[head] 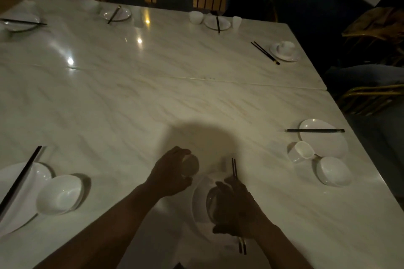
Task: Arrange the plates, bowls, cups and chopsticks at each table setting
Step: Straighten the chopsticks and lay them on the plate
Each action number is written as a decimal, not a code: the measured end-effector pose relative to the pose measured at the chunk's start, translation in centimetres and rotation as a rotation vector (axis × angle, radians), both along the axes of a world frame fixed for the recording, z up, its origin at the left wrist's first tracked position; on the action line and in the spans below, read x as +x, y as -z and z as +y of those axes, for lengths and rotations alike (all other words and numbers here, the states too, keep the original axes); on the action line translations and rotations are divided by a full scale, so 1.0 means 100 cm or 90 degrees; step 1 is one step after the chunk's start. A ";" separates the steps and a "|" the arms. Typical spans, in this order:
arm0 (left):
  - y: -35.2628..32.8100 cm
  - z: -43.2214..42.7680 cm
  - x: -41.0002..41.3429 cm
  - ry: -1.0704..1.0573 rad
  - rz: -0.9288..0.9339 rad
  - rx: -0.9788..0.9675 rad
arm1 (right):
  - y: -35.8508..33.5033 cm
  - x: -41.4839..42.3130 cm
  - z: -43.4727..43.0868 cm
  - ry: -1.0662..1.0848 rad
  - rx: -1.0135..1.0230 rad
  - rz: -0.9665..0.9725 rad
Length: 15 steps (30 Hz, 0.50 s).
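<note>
Table (pixel 175 94) carries the near setting: plate (pixel 199 203) under the right hand (pixel 236 209), bowl (pixel 212 200) seemingly on it, cup (pixel 192 166) just beyond, clasped in the left hand (pixel 172 170) grip, thin chopsticks (pixel 234 167) clenched in the right. Glazed ware looks slick and brittle: take the cup by its sides, the sticks mid-length

Your left hand (pixel 172 172) and right hand (pixel 236 207) are both bare. Your left forearm (pixel 113 223), at 7 o'clock, and your right forearm (pixel 277 249), at 5 o'clock, are bare too, uncovered right to the frame's edge. Dim light leaves both in shadow, so finer detail on fingers and wrists cannot be told.
</note>
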<state>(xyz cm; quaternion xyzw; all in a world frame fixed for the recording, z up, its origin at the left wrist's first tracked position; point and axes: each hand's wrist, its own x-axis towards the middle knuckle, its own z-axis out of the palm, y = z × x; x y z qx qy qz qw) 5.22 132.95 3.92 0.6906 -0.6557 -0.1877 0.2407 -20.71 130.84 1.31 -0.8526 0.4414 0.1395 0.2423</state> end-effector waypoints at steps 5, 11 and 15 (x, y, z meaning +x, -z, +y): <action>0.023 0.000 0.008 -0.032 -0.003 0.081 | 0.004 -0.001 0.003 -0.039 -0.041 0.014; 0.048 0.010 0.014 0.006 0.002 0.111 | 0.009 0.000 0.008 -0.031 -0.082 -0.028; 0.053 0.010 0.015 0.001 0.009 0.116 | 0.005 0.003 0.008 -0.017 -0.075 -0.021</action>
